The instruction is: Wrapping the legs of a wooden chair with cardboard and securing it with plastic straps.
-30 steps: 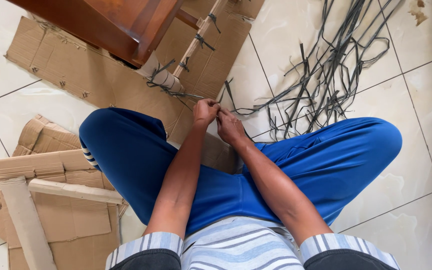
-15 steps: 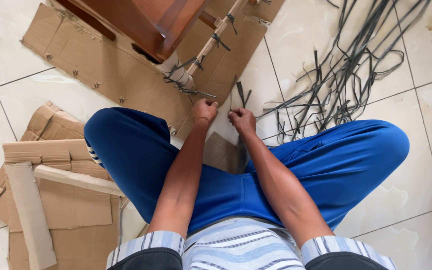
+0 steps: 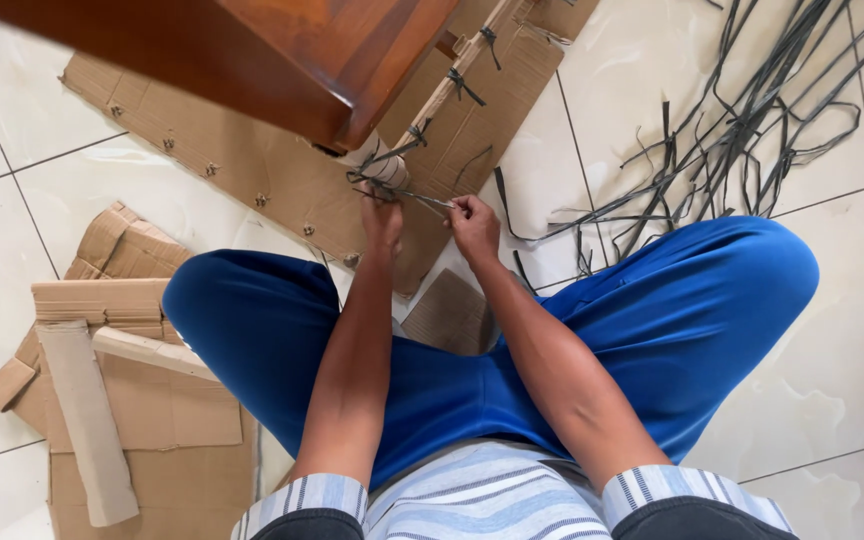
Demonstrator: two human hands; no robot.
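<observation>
I sit cross-legged on a tiled floor in blue trousers. My left hand [image 3: 382, 216] presses against the cardboard-wrapped furniture leg [image 3: 380, 168], where dark plastic straps are knotted round it. My right hand [image 3: 473, 222] pinches a thin dark strap [image 3: 422, 199] that runs taut from that knot to my fingers. The wooden furniture piece [image 3: 282, 55] rises above both hands. A second wrapped rail [image 3: 457, 82] with strap ties runs up to the right.
A loose heap of dark straps [image 3: 742, 130] lies on the tiles at the upper right. Flattened cardboard [image 3: 252, 165] lies under the furniture. More cardboard scraps and strips [image 3: 112, 390] are stacked at my left knee.
Both hands moved forward from in front of my knees to the wrapped leg. The right hand now holds a strap pulled taut from the knot. The view shifted toward the furniture.
</observation>
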